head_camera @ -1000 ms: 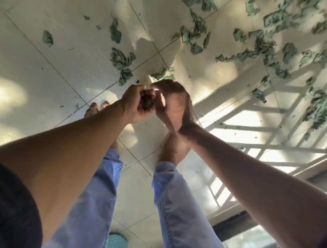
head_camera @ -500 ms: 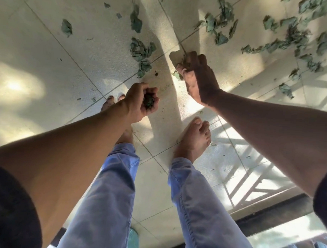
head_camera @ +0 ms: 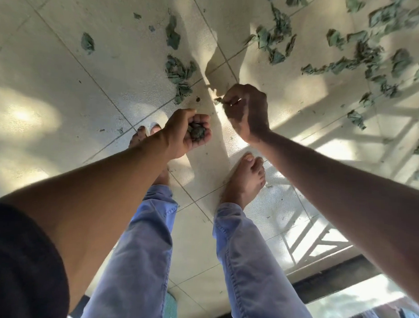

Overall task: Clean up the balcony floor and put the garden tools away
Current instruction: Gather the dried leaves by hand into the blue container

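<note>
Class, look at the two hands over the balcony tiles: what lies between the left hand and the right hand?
In the head view, only bare tile with small crumbs lies between the left hand, holding a wad of leaves, and the right hand.

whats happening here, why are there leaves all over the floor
A person is bent over a tiled balcony floor, picking up dried green leaves by hand. The left hand cups a small wad of gathered leaves, while the right hand pinches a leaf scrap just above the tiles. Many leaves are still on the floor: a clump just ahead of the hands and a wide scatter toward the upper right. No garden tools are in view.
</note>
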The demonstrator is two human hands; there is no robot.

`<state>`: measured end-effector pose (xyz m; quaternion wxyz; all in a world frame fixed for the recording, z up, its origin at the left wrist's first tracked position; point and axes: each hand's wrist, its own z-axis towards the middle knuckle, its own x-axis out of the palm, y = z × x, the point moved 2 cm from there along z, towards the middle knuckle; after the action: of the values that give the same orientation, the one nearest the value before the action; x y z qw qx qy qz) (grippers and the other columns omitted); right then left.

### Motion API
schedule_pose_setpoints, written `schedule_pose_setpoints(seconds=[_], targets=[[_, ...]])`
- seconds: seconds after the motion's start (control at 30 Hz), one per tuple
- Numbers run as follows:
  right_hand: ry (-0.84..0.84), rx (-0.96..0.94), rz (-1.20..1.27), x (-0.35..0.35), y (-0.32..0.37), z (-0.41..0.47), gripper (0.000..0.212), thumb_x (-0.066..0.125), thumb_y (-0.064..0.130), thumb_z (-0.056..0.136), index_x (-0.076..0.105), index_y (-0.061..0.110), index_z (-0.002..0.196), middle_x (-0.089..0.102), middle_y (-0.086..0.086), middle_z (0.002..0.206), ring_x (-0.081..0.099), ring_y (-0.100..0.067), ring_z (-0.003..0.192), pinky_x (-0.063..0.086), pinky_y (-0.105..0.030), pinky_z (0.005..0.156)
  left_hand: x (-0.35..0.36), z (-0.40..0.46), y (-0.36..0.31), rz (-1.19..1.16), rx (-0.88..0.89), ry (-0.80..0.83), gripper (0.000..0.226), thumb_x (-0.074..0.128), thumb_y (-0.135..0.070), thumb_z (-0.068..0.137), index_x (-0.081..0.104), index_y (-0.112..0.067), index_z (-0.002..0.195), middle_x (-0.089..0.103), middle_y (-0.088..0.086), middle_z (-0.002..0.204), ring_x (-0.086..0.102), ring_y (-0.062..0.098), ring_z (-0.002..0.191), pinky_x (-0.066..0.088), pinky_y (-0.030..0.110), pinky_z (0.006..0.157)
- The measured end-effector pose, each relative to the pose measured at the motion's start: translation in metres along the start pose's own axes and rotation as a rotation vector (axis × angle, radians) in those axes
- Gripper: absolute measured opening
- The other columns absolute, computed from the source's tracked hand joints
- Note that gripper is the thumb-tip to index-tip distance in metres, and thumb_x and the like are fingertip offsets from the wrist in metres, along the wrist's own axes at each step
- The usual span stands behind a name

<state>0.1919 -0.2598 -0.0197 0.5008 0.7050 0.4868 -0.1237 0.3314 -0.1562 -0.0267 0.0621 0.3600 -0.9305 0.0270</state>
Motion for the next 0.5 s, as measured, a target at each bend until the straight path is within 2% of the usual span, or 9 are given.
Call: schedule_pose_setpoints(seconds=[0.07, 0.13, 0.23, 0.3, 0.37, 0.43, 0.5], targets=[[0.019, -0.035, 0.027, -0.001, 0.018, -0.022, 0.010, 0.071, 0.002, 0.084, 0.073, 0.012, 0.083, 0.066, 0.005, 0.082, 0.057, 0.004, 0.076, 0.045, -0.009, 0.066, 0.002, -0.005, -0.003, 0.013, 0.012, 0.001, 0.040, 0.042, -0.027, 0.108, 0.070, -0.005, 0.089, 0.068, 0.010, 0.078, 0.068, 0.021, 0.071, 0.062, 0.034, 0.069], [0.052, -0.157, -0.013, 0.002, 0.040, -0.052, 0.011, 0.068, 0.005, 0.087, 0.071, 0.016, 0.087, 0.064, 0.007, 0.087, 0.056, 0.004, 0.084, 0.044, -0.009, 0.071, 0.005, -0.011, -0.006, 0.043, 0.038, 0.030, 0.038, 0.041, -0.022, 0.108, 0.070, -0.008, 0.087, 0.072, 0.009, 0.078, 0.071, 0.018, 0.069, 0.061, 0.031, 0.066], [0.123, -0.267, -0.101, 0.011, 0.059, -0.065, 0.021, 0.069, 0.001, 0.086, 0.072, 0.016, 0.101, 0.067, -0.001, 0.097, 0.062, -0.014, 0.089, 0.053, -0.023, 0.073, 0.003, -0.014, -0.009, 0.040, 0.062, 0.078, 0.045, 0.035, -0.020, 0.108, 0.060, -0.015, 0.071, 0.062, 0.002, 0.057, 0.061, 0.011, 0.053, 0.049, 0.022, 0.051], [0.207, -0.327, -0.256, 0.022, 0.071, -0.072, 0.036, 0.069, 0.003, 0.086, 0.070, 0.019, 0.119, 0.068, -0.002, 0.112, 0.064, -0.022, 0.099, 0.059, -0.034, 0.078, -0.003, -0.011, -0.011, -0.008, 0.077, 0.083, 0.044, 0.038, -0.027, 0.107, 0.055, -0.017, 0.068, 0.055, -0.001, 0.056, 0.054, 0.012, 0.055, 0.041, 0.027, 0.056], [0.206, -0.351, -0.387, 0.023, 0.082, -0.074, 0.048, 0.070, 0.009, 0.086, 0.065, 0.022, 0.131, 0.066, 0.000, 0.126, 0.064, -0.024, 0.105, 0.060, -0.037, 0.080, -0.014, -0.007, -0.015, -0.059, 0.105, 0.040, 0.045, 0.041, -0.029, 0.105, 0.057, -0.019, 0.065, 0.055, -0.002, 0.061, 0.054, 0.013, 0.060, 0.040, 0.029, 0.061], [0.142, -0.399, -0.419, 0.020, 0.093, -0.073, 0.047, 0.068, 0.013, 0.086, 0.065, 0.021, 0.132, 0.067, -0.002, 0.126, 0.065, -0.025, 0.102, 0.059, -0.040, 0.079, -0.022, -0.006, -0.018, -0.083, 0.137, 0.061, 0.049, 0.041, -0.029, 0.104, 0.060, -0.022, 0.059, 0.057, -0.002, 0.063, 0.058, 0.013, 0.061, 0.044, 0.028, 0.061], [0.058, -0.417, -0.358, 0.013, 0.105, -0.067, 0.036, 0.060, 0.014, 0.089, 0.066, 0.020, 0.124, 0.067, -0.003, 0.120, 0.067, -0.024, 0.098, 0.059, -0.038, 0.075, -0.031, -0.008, -0.023, -0.110, 0.152, 0.090, 0.050, 0.041, -0.026, 0.103, 0.063, -0.020, 0.060, 0.061, -0.002, 0.061, 0.061, 0.011, 0.058, 0.048, 0.022, 0.055]])
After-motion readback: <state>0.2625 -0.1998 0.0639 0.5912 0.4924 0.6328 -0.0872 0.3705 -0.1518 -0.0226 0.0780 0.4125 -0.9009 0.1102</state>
